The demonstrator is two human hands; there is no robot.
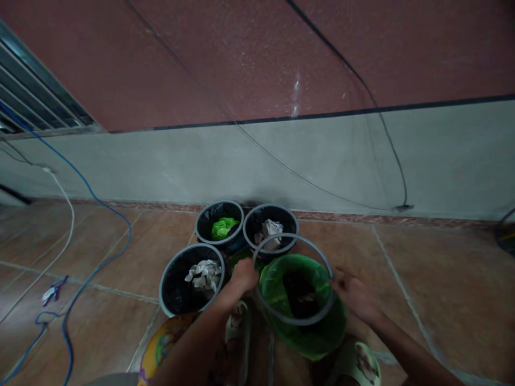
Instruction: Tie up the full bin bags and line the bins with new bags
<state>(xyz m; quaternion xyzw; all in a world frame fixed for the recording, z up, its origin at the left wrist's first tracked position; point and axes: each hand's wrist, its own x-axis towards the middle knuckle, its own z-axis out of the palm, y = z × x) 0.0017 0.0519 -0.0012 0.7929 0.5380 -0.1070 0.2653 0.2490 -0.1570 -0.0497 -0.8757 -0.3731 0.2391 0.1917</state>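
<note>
Between my feet stands a trash bin lined with a green plastic bag (303, 343), whose edge hangs over the outside. Dark contents (300, 300) lie inside it. A loose grey rim ring (306, 321) is held tilted over the bag's mouth. My left hand (244, 274) is closed on the ring's left side. At its right side, my right hand (352, 292) has its fingers closed at the ring's edge, slightly blurred.
Three black-lined bins stand close by: one with crumpled paper (205, 276) at left, one with a green bag (223, 229), one with pale waste (271, 230). A blue cable (90, 279) and a white cable (68, 236) cross the floor. Behind is a wall (193, 171).
</note>
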